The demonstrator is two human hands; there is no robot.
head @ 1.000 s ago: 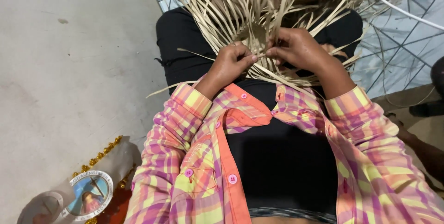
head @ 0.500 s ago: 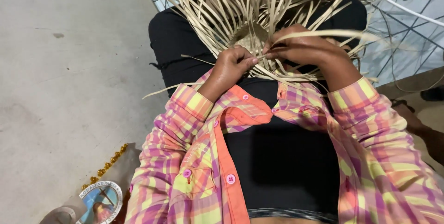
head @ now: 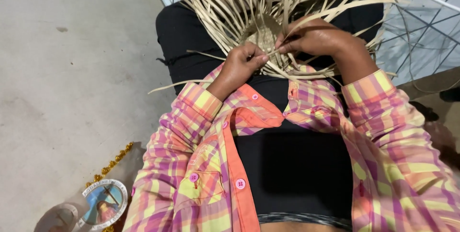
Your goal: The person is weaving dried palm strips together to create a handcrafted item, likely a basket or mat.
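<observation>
A half-woven piece of pale straw (head: 262,33) rests on my lap, with a small woven round at its middle and many loose strips fanning outward. My left hand (head: 242,64) pinches a straw strip at the near edge of the woven round. My right hand (head: 314,38) grips strips just to the right of it, fingers closed, fingertips almost meeting those of the left hand. Both arms wear a pink, orange and yellow plaid shirt over black clothing.
Grey concrete floor (head: 72,69) spreads to the left. A round picture medallion (head: 103,203) with gold beads lies at the lower left. A white wire frame over a pale sheet (head: 421,26) stands at the upper right.
The view has shifted slightly. Both hands have drawn closer together at the woven centre, and a strip has been bent over the right hand.
</observation>
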